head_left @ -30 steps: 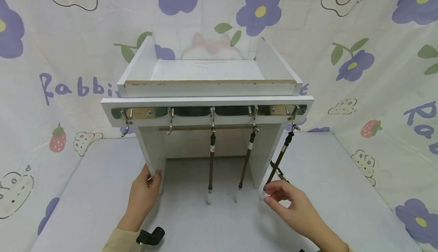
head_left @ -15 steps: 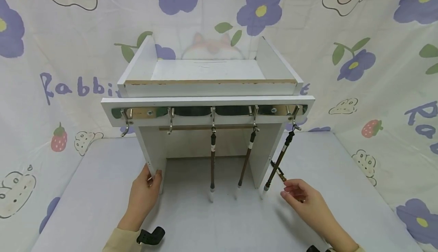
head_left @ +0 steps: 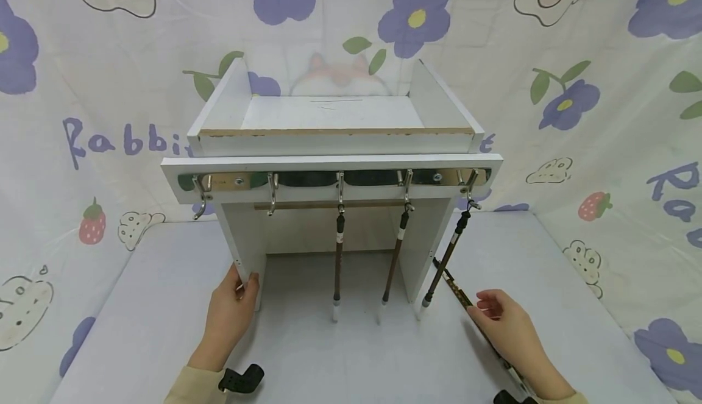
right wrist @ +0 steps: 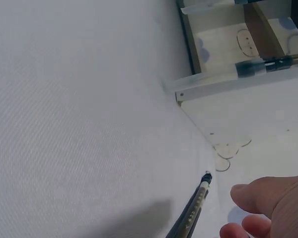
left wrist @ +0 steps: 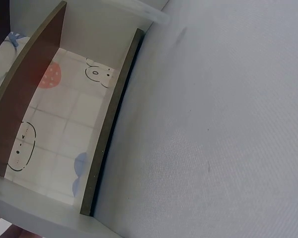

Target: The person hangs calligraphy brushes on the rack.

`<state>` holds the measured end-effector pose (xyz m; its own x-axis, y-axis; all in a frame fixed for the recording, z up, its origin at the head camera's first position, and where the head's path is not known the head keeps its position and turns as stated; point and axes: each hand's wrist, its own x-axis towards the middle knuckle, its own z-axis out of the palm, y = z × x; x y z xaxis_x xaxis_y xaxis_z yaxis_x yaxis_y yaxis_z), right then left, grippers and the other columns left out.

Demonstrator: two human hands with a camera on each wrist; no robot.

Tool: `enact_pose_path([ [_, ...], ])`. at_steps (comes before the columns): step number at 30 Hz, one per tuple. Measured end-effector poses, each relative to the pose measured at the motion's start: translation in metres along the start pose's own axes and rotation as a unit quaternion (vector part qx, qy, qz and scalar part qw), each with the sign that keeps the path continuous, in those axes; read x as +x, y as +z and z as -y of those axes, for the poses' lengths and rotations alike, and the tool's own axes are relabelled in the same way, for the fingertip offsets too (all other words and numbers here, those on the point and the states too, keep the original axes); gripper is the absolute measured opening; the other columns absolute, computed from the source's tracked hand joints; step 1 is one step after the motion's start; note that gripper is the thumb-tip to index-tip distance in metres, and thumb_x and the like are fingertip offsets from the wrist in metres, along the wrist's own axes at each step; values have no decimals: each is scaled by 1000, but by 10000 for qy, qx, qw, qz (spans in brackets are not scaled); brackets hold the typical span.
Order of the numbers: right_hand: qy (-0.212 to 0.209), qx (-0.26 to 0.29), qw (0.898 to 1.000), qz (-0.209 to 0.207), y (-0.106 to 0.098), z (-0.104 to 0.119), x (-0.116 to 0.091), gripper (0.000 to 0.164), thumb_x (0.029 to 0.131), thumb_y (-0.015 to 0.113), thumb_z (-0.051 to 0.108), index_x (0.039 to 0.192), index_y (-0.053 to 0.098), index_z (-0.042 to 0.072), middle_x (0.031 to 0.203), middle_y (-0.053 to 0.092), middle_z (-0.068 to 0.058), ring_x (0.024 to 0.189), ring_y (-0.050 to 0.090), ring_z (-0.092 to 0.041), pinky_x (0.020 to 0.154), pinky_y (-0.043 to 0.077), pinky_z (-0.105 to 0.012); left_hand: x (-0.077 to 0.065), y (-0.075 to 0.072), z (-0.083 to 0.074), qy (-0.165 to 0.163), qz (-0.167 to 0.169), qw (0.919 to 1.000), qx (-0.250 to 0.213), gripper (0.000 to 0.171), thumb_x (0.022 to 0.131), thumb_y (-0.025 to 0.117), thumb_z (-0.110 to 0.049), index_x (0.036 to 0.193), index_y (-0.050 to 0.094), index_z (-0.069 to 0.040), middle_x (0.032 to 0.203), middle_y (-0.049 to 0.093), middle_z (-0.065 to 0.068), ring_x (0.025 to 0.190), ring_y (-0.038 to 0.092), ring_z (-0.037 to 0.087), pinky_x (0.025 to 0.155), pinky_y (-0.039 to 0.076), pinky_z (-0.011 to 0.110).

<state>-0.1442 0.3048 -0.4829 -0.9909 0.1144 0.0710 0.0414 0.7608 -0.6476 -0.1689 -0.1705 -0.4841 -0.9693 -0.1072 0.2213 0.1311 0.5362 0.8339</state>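
Note:
A white shelf rack with a row of metal hooks stands on the white-covered table. My left hand grips its left side panel low down, thumb inside and fingers outside. Three brown-handled calligraphy brushes hang by loops: a middle brush, a second brush and a third brush on the rightmost hook. Their tips look clear-capped. On the table at right lies a dark, gold-patterned brush. My right hand hovers over it, fingers loosely bent, thumb and fingertips apart from the brush in the right wrist view.
The two left hooks, an outer hook and an inner hook, bear nothing. Behind the rack hangs a patterned cloth. A black wrist strap piece shows by the left sleeve.
My right hand has moved from the tip of the rightmost hanging brush, out to the right and over the lying brush. The left hand has stayed on the side panel.

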Motion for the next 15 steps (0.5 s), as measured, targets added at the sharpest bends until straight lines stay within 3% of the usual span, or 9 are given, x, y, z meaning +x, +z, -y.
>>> enact_pose_path([
  [8,412,18,9988,267,1,-12,4,42,89,70,27,119,58,-2,100,66,-10,91,62,-25,75,53,-39,0,1,1,-7,0,10000,6,47,103,47,-29,142,42,-4,132,52,28,114,58,40,86,52,48],
  [15,429,138,9983,376,1,-24,9,45,88,72,29,116,59,-3,98,66,-10,89,62,-24,73,52,-36,0,1,2,-2,-13,10000,17,47,103,47,-30,142,42,-5,133,52,28,114,58,40,86,53,48],
])
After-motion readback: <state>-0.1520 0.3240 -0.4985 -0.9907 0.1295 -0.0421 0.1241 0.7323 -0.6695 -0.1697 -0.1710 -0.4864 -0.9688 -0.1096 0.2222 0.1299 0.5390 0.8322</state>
